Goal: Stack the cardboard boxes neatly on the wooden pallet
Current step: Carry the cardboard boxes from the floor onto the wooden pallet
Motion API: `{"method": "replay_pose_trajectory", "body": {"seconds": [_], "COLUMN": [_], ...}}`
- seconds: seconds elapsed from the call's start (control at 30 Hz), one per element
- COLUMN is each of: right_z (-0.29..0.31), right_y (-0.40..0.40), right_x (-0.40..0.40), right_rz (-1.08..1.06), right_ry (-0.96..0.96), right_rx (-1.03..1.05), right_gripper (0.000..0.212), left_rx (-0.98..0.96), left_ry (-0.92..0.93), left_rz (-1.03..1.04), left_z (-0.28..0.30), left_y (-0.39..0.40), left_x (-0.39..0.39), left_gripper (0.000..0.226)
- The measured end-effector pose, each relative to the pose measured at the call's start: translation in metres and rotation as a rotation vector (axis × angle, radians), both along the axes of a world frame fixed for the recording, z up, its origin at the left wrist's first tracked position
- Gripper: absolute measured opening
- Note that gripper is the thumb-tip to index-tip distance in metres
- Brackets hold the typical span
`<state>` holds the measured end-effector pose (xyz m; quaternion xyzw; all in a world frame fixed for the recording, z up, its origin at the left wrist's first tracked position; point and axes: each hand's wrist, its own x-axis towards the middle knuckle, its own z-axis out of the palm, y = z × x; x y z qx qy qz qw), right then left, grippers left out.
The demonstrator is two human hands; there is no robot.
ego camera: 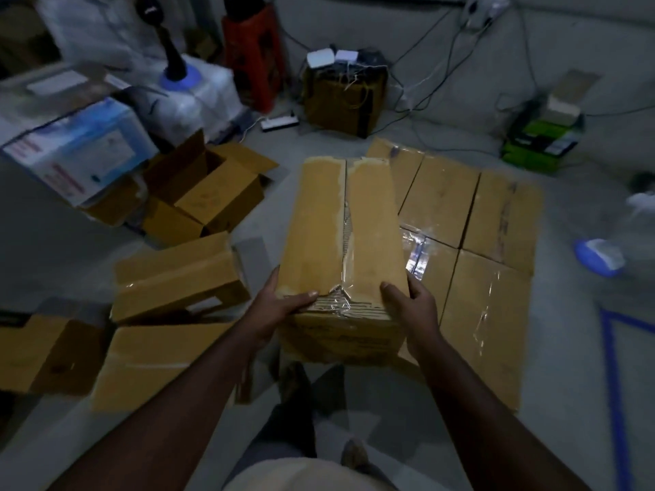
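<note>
Already a flat layer of boxes (471,242) lies at 2 o'clock, both hands (283,306) (411,303) grasp one box (340,235) at centre, loose boxes (177,281) wait at 9.

The stacked boxes (471,221) hide any pallet beneath; the background clutter (106,76) is blurred.

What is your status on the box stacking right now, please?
Left hand and right hand both gripping the taped box at its near end. Box held over the laid layer of boxes. Pallet itself not visible. Nothing blocking.
</note>
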<state>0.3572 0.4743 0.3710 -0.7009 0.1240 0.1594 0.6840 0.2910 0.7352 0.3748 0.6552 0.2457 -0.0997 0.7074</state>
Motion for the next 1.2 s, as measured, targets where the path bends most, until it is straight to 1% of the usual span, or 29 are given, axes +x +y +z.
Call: {"method": "replay_pose_trajectory", "body": {"seconds": [0.1, 0.17, 0.23, 0.3, 0.37, 0.47, 0.57, 0.7, 0.77, 0.83, 1.0, 1.13, 1.2], "right_z": [-0.011, -0.020, -0.034, -0.047, -0.061, -0.079, -0.099, -0.136, -0.167, -0.200, -0.267, -0.297, -0.309], "right_y": [0.013, 0.026, 0.042, 0.058, 0.072, 0.086, 0.090, 0.087, 0.082, 0.075, 0.058, 0.053, 0.050], "right_x": [0.050, 0.088, 0.134, 0.179, 0.225, 0.291, 0.350, 0.421, 0.454, 0.484, 0.553, 0.586, 0.594], "right_rz": [-0.053, -0.073, -0.095, -0.125, -0.134, -0.141, -0.178, -0.234, -0.252, -0.264, -0.323, -0.320, -0.324], "right_ry": [0.003, 0.011, 0.021, 0.052, 0.070, 0.074, 0.067, 0.034, 0.016, -0.009, -0.052, -0.108, -0.122], "right_rx": [-0.015, -0.041, -0.063, -0.096, -0.119, -0.125, -0.143, -0.121, -0.126, -0.108, -0.073, -0.062, -0.051], "right_gripper": [0.053, 0.054, 0.055, 0.063, 0.072, 0.073, 0.082, 0.074, 0.077, 0.081, 0.076, 0.073, 0.070], "left_rx": [-0.024, -0.017, -0.021, -0.029, -0.014, 0.017, 0.023, 0.031, 0.044, 0.056, 0.053, 0.062, 0.067], "left_ry": [0.073, 0.093, 0.068, 0.088, 0.103, 0.108, 0.080, 0.026, -0.001, -0.037, -0.117, -0.159, -0.185], "left_rz": [-0.141, -0.238, -0.302, -0.325, -0.352, -0.363, -0.384, -0.431, -0.457, -0.493, -0.528, -0.503, -0.484], "left_z": [-0.002, -0.011, -0.024, -0.036, -0.048, -0.065, -0.080, -0.120, -0.145, -0.172, -0.233, -0.268, -0.283], "left_y": [0.021, 0.042, 0.062, 0.078, 0.092, 0.104, 0.105, 0.102, 0.099, 0.094, 0.076, 0.071, 0.071], "left_x": [0.070, 0.121, 0.177, 0.228, 0.278, 0.350, 0.418, 0.501, 0.541, 0.577, 0.654, 0.683, 0.688], "left_gripper": [0.090, 0.103, 0.100, 0.095, 0.096, 0.095, 0.088, 0.092, 0.092, 0.091, 0.086, 0.087, 0.083]}}
